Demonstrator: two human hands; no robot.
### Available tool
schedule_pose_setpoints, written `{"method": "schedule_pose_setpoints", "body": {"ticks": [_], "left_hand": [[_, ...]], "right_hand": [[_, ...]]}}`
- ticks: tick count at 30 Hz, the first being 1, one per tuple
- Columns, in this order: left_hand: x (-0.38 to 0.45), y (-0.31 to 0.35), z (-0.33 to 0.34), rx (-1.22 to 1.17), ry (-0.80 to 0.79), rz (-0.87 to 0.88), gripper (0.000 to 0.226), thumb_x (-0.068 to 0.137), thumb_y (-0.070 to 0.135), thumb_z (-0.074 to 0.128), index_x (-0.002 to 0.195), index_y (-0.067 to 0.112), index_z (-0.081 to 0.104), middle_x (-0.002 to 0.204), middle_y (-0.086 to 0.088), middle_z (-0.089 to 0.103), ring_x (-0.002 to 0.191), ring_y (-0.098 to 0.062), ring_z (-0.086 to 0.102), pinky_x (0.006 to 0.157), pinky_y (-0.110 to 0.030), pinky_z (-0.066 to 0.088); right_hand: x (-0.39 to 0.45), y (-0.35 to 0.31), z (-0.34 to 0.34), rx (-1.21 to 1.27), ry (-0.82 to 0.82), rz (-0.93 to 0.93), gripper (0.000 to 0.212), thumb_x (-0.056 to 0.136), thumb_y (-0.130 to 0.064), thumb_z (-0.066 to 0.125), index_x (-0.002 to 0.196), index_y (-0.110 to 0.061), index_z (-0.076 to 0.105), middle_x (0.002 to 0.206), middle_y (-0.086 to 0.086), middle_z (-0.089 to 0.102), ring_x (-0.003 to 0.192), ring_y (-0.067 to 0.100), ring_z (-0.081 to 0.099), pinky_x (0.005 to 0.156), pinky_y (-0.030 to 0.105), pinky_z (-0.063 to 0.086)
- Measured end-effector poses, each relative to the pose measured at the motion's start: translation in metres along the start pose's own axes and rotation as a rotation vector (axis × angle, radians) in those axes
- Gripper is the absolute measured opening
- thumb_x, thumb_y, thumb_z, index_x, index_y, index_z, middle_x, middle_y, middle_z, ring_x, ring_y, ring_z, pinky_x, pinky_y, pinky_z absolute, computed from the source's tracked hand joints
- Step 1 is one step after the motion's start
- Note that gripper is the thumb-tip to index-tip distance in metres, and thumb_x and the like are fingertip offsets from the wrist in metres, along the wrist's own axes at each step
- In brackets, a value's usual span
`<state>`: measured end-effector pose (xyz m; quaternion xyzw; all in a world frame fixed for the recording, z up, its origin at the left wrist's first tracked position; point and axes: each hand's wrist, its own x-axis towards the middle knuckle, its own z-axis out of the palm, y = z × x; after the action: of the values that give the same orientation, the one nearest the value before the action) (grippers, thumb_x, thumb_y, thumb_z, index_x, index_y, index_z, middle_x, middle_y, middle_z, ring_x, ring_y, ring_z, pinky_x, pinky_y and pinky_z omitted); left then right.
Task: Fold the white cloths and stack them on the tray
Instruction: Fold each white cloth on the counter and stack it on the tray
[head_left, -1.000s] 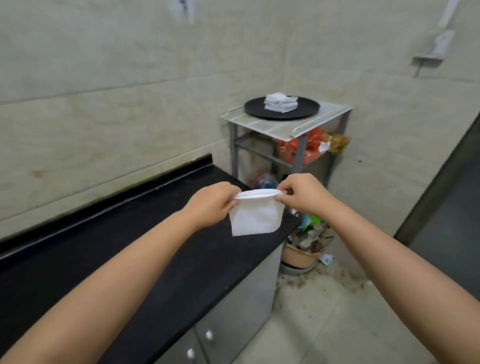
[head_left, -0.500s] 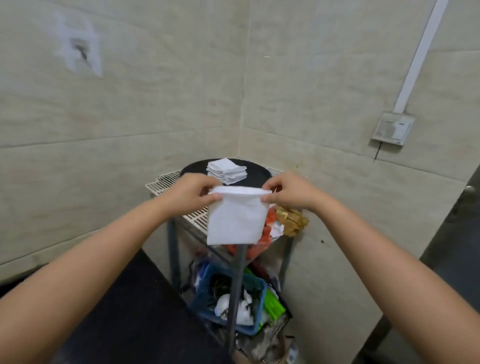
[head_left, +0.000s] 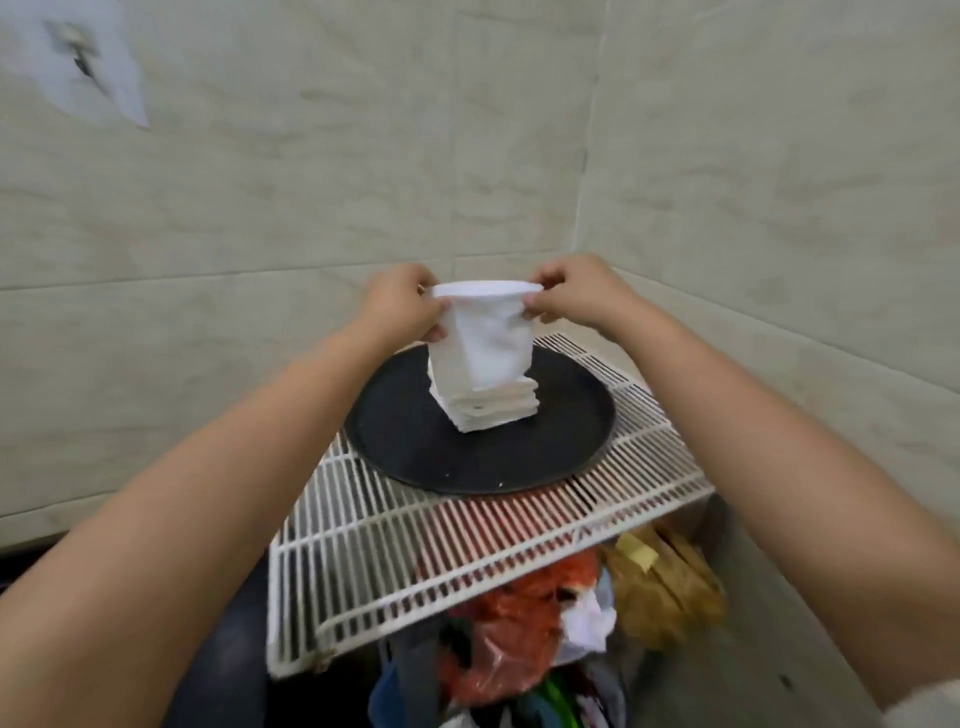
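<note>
No legible text, label, brand, number or sign is showing anywhere in the head view. The crumpled bags under the wire shelf are blurred, and any print on them is not reading.

Both forearms are bare to the hands (head_left: 569, 293), with no sleeves.
</note>
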<state>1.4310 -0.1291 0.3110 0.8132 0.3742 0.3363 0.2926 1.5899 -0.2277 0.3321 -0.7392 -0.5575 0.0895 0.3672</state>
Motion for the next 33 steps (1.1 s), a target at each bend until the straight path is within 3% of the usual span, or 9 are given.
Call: {"method": "schedule_pose_setpoints", "body": {"ticks": [2,4,8,11,16,23,26,29,33], "left_hand": [[0.023,0.001,0.016,0.12,0.142,-0.006,0.018,0.088,0.006,0.051,0.102,0.0,0.06,0.097,-0.025,0.068,0.085,-0.034,0.067,0.084,-0.041,0.054],[0.032,-0.002,0.034,0.281,0.186,0.001,0.022,0.089,0.006,0.048,0.105,0.0,0.062,0.105,-0.023,0.065,0.097,-0.036,0.061,0.086,-0.039,0.049],[0.023,-0.027,0.074,0.474,0.009,-0.026,0.029,0.092,0.007,0.045,0.118,0.003,0.058,0.12,-0.021,0.055,0.107,-0.036,0.054,0.09,-0.035,0.041],[0.01,-0.044,0.09,0.575,-0.103,-0.021,0.03,0.092,0.008,0.047,0.12,0.005,0.058,0.121,-0.017,0.055,0.11,-0.033,0.054,0.094,-0.034,0.039],[0.003,-0.038,0.092,0.588,-0.023,0.006,0.03,0.091,0.009,0.05,0.118,0.005,0.06,0.117,-0.016,0.056,0.102,-0.033,0.056,0.089,-0.033,0.041],[-0.007,-0.043,0.095,0.689,-0.125,-0.064,0.033,0.094,0.019,0.047,0.124,0.008,0.055,0.122,-0.012,0.055,0.11,-0.028,0.054,0.092,-0.033,0.041],[-0.013,-0.045,0.092,0.724,-0.126,-0.085,0.033,0.094,0.021,0.043,0.123,0.008,0.054,0.124,-0.011,0.054,0.11,-0.029,0.054,0.091,-0.037,0.046],[-0.025,-0.045,0.078,0.741,-0.107,-0.136,0.036,0.095,0.024,0.042,0.127,0.008,0.049,0.129,-0.012,0.05,0.114,-0.03,0.052,0.093,-0.04,0.046],[-0.057,-0.05,0.033,0.817,-0.058,-0.198,0.036,0.094,0.023,0.042,0.125,0.006,0.048,0.129,-0.016,0.049,0.117,-0.035,0.049,0.096,-0.042,0.042]], "right_hand": [[0.037,0.017,0.006,0.06,0.074,-0.029,0.016,0.081,0.0,0.056,0.092,0.002,0.068,0.08,0.013,0.063,0.074,0.02,0.058,0.074,0.032,0.05],[0.062,0.037,0.016,0.041,0.108,-0.069,0.018,0.081,-0.002,0.055,0.094,-0.001,0.069,0.089,0.017,0.067,0.084,0.023,0.059,0.072,0.026,0.041],[0.07,0.086,0.042,-0.04,-0.07,-0.059,0.021,0.082,-0.003,0.056,0.099,-0.001,0.068,0.101,0.017,0.069,0.087,0.025,0.06,0.061,0.017,0.039],[0.064,0.113,0.056,-0.099,-0.22,-0.078,0.02,0.079,-0.001,0.056,0.094,-0.003,0.07,0.1,0.015,0.07,0.081,0.017,0.055,0.065,0.022,0.04],[0.062,0.122,0.056,-0.013,-0.193,-0.121,0.019,0.079,-0.002,0.055,0.09,-0.006,0.07,0.099,0.01,0.07,0.084,0.018,0.058,0.077,0.027,0.045],[0.052,0.126,0.061,-0.095,-0.289,-0.181,0.021,0.079,-0.001,0.055,0.094,-0.005,0.069,0.101,0.011,0.068,0.082,0.015,0.056,0.077,0.027,0.046],[0.044,0.124,0.058,-0.16,-0.327,-0.176,0.024,0.081,-0.006,0.055,0.102,-0.007,0.067,0.105,0.011,0.067,0.089,0.02,0.06,0.081,0.032,0.048],[0.034,0.11,0.055,-0.274,-0.317,-0.171,0.033,0.084,-0.012,0.053,0.116,-0.008,0.06,0.121,0.011,0.06,0.104,0.022,0.057,0.084,0.028,0.044],[0.012,0.051,0.061,-0.339,-0.252,-0.241,0.037,0.088,-0.017,0.051,0.124,-0.011,0.054,0.134,0.01,0.052,0.12,0.027,0.05,0.097,0.032,0.04]]}}
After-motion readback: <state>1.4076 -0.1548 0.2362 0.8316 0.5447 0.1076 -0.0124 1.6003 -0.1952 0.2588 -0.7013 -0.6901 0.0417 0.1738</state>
